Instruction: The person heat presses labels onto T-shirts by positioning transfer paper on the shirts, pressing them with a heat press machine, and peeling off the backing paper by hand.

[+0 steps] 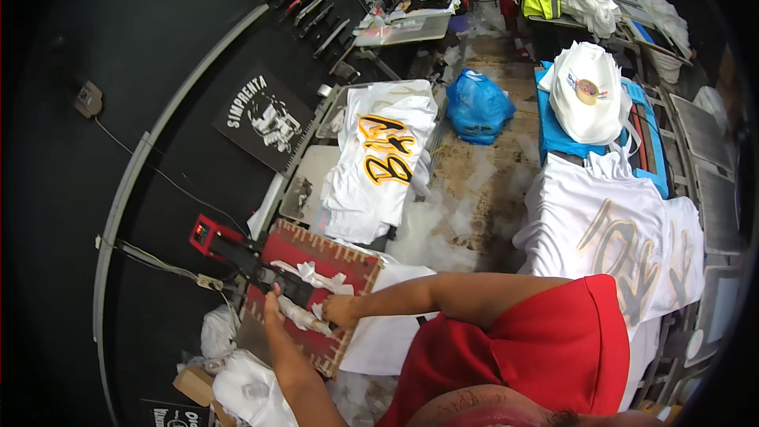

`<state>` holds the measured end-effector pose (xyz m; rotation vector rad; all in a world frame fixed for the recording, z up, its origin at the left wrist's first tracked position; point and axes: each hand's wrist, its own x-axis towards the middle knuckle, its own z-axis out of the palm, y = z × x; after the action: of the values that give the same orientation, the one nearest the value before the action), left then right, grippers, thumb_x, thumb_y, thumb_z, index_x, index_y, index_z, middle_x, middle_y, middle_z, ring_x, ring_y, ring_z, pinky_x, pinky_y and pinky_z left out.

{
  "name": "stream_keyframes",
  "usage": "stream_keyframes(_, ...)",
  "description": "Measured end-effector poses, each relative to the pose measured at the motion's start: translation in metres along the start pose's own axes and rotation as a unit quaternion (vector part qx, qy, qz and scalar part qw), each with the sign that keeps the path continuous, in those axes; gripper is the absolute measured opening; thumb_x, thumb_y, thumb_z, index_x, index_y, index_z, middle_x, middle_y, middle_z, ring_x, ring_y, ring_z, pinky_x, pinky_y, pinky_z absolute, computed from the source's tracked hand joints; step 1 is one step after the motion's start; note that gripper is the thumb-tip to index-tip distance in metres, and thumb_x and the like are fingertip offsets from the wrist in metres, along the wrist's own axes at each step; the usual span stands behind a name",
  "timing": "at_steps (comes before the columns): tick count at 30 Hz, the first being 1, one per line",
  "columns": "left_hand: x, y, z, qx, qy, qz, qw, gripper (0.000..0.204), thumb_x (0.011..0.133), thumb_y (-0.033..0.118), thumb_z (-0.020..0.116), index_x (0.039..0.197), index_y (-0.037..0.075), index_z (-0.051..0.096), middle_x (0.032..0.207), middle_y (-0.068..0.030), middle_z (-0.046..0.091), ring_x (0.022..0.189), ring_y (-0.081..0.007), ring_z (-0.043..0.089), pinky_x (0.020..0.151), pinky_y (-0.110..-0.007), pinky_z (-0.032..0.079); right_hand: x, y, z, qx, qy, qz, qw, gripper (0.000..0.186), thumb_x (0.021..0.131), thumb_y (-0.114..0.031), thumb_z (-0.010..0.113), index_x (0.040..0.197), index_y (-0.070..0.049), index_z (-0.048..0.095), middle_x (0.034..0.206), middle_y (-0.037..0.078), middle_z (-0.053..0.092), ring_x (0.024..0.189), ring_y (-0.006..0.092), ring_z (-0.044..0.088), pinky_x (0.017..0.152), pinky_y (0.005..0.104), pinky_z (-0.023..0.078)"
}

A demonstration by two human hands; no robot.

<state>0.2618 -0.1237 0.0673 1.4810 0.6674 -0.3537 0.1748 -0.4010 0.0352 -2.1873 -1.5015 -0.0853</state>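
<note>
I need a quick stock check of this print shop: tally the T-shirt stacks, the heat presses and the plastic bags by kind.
White T-shirt stacks: 3
Red heat press: 1, both hands on its handle
Blue plastic bag: 1
Total: 5

I see a heat press (312,292) near left, its red top plate matt with pale, rough-looking edging and a black metal arm. White rag cloth wraps its handle (304,315). Soft white cotton shirts (378,162) lie stacked beyond it. A glossy blue plastic bag (477,107) sits far off on the worn, patchy floor (474,190).
</note>
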Motion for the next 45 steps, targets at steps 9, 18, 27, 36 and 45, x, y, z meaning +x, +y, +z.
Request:
stream_keyframes(9,-0.043,0.017,0.009,0.320,0.221,0.358,0.848,0.078,0.086,0.057,0.068,0.129,-0.006,0.056,0.121,-0.0216,0.064,0.107,-0.0304,0.062,0.097,-0.043,0.045,0.026,-0.029,-0.070,0.005,0.114,-0.046,0.992,0.041,0.080,-0.043,0.067,0.077,-0.002,0.064,0.078,0.014,0.064,0.084,0.0318,0.062,0.078,0.0423,0.050)
stream_keyframes(18,-0.045,0.017,0.017,0.220,0.268,0.144,0.927,0.072,0.091,0.057,0.061,0.115,-0.010,0.062,0.111,-0.0221,0.067,0.102,-0.0314,0.062,0.091,-0.042,0.045,0.025,-0.005,-0.032,0.066,0.269,-0.183,0.943,0.022,0.078,-0.024,0.066,0.064,-0.010,0.057,0.071,0.007,0.055,0.073,0.0234,0.056,0.065,0.0383,0.040)
stream_keyframes(27,-0.039,-0.032,-0.016,0.200,0.263,0.164,0.930,0.085,0.091,0.062,0.058,0.137,-0.009,0.048,0.138,-0.0232,0.052,0.121,-0.0348,0.054,0.102,-0.040,0.041,0.028,-0.007,-0.052,0.164,0.233,-0.172,0.943,0.021,0.083,-0.016,0.065,0.066,-0.007,0.058,0.070,0.008,0.057,0.074,0.0265,0.058,0.065,0.0412,0.043)
stream_keyframes(36,-0.233,-0.131,0.016,-0.009,-0.499,-0.072,0.864,0.059,0.096,0.057,0.050,0.121,0.004,0.057,0.108,-0.0180,0.067,0.094,-0.0297,0.066,0.084,-0.044,0.052,-0.100,0.121,-0.146,0.395,0.362,0.337,0.774,0.022,0.089,-0.015,0.056,0.082,0.002,0.068,0.069,0.006,0.064,0.065,0.0105,0.058,0.062,0.0309,0.047)
stream_keyframes(45,-0.189,-0.279,0.094,0.257,-0.233,-0.002,0.938,0.062,0.095,0.053,0.054,0.126,-0.001,0.056,0.116,-0.0217,0.066,0.106,-0.0335,0.064,0.093,-0.043,0.049,-0.289,0.070,-0.106,0.599,-0.418,0.600,0.327,0.088,0.087,-0.078,0.039,0.150,-0.018,0.032,0.128,0.023,0.056,0.114,0.0476,0.058,0.091,0.0587,0.052)
